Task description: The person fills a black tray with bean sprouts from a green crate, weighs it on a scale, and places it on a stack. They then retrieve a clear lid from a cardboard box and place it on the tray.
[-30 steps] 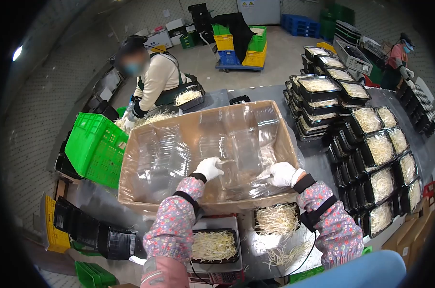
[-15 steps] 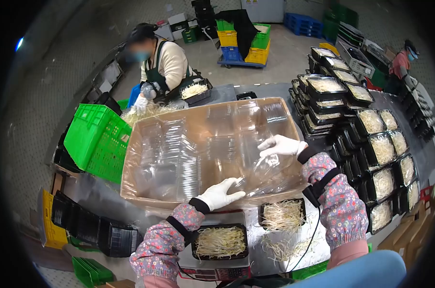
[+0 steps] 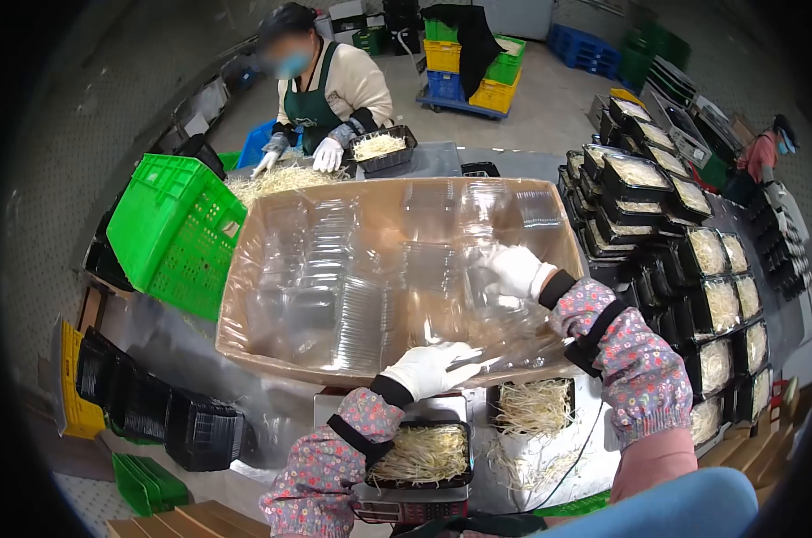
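A cardboard box [image 3: 236, 309] lined with clear plastic film stands in front of me, holding stacks of clear plastic lids [image 3: 363, 323]. My left hand [image 3: 428, 369], in a white glove, lies at the box's near edge, fingers stretched to the right and thumb apart, against the film. My right hand [image 3: 518, 272], also gloved, reaches into the right half of the box over clear plastic; its fingertips are blurred and partly hidden. Below the box, a black tray of bean sprouts [image 3: 421, 453] sits on a scale [image 3: 410, 511], and a second sprout tray [image 3: 533, 405] stands to its right.
Loose sprouts [image 3: 527, 466] lie on the metal surface. Filled black trays [image 3: 634, 175] are piled at right. A green crate [image 3: 168, 238] and nested empty black trays [image 3: 200, 430] are at left. Across the table, a co-worker [image 3: 334, 90] has both gloved hands at a sprout heap [image 3: 289, 179].
My right hand has moved lower and deeper into the box. My left hand has shifted slightly right along the near edge. The co-worker has straightened, hands now apart. The view has shifted a little.
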A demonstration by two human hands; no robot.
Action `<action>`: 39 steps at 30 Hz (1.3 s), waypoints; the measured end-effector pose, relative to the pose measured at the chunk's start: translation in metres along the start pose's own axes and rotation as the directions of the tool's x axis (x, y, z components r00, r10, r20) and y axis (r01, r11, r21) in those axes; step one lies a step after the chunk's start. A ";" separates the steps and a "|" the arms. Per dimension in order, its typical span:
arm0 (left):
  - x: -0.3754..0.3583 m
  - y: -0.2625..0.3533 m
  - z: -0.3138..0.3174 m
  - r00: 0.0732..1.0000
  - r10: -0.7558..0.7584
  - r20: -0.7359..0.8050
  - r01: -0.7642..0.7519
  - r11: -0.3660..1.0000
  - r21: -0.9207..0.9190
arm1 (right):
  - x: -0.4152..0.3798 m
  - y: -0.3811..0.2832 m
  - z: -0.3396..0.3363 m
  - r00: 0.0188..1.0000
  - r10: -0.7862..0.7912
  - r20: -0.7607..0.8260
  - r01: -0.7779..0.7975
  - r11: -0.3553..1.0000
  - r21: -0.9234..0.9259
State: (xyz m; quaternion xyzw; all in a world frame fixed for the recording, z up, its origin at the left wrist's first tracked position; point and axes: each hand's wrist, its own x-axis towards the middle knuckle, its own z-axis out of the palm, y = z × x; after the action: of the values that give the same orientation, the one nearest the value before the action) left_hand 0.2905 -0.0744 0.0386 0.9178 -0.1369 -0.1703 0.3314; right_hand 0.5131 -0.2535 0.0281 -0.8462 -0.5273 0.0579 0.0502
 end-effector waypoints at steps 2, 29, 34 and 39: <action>-0.001 -0.004 0.003 0.999 0.025 -0.032 -0.025 1.000 0.002 | 0.014 0.001 0.017 0.999 -0.034 0.035 0.038 0.992 -0.124; 0.002 -0.009 0.009 0.997 -0.043 0.071 0.043 0.999 0.000 | 0.019 -0.004 0.074 0.983 0.090 0.158 -0.021 0.921 -0.390; 0.005 -0.013 0.013 0.998 -0.016 0.057 0.015 1.000 0.014 | 0.028 -0.001 0.087 0.996 0.043 -0.075 -0.071 0.900 -0.429; 0.008 -0.021 0.021 0.998 -0.002 0.057 0.002 1.000 0.011 | 0.025 -0.004 0.071 0.968 0.217 0.130 -0.163 0.928 -0.335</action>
State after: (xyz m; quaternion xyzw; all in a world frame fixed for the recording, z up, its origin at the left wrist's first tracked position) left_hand 0.2921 -0.0737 0.0085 0.9145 -0.1464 -0.1961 0.3221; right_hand 0.5094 -0.2275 -0.0425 -0.8825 -0.4474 0.0453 -0.1378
